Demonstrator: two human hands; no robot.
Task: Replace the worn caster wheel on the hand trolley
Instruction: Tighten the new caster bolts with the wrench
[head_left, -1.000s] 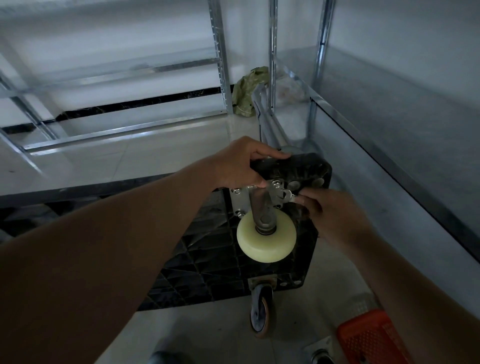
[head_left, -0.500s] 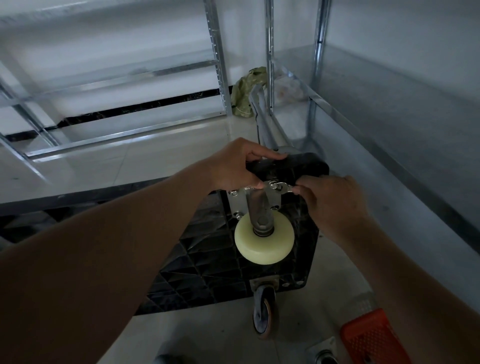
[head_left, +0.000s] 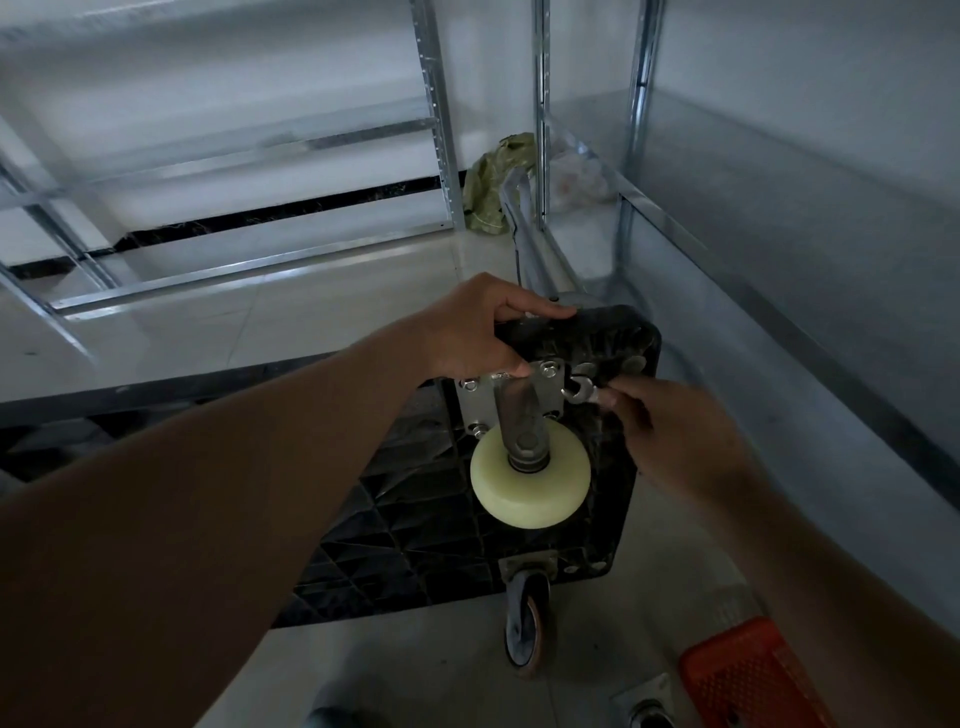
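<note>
The black trolley deck (head_left: 410, 519) stands on edge, its ribbed underside facing me. A pale cream caster wheel (head_left: 530, 480) hangs from a metal mounting plate (head_left: 480, 400) bolted near the deck's top corner. My left hand (head_left: 475, 332) grips the deck's upper edge, thumb pressed on the plate. My right hand (head_left: 675, 436) holds a small open-end wrench (head_left: 579, 391), its jaw beside the plate's right edge, next to the upper right bolt (head_left: 546, 370). An older grey and brown caster (head_left: 527, 623) sits at the deck's lower corner, touching the floor.
Metal shelving (head_left: 779, 249) runs along the right and back left. The trolley's folded handle (head_left: 519, 228) lies behind the deck beside a green bag (head_left: 493, 182). An orange basket (head_left: 748, 675) and a loose caster plate (head_left: 644, 701) lie on the floor at lower right.
The view has dipped slightly. My right hand has swung the wrench from the upper right bolt down and out to the plate's right edge. My left hand keeps its grip.
</note>
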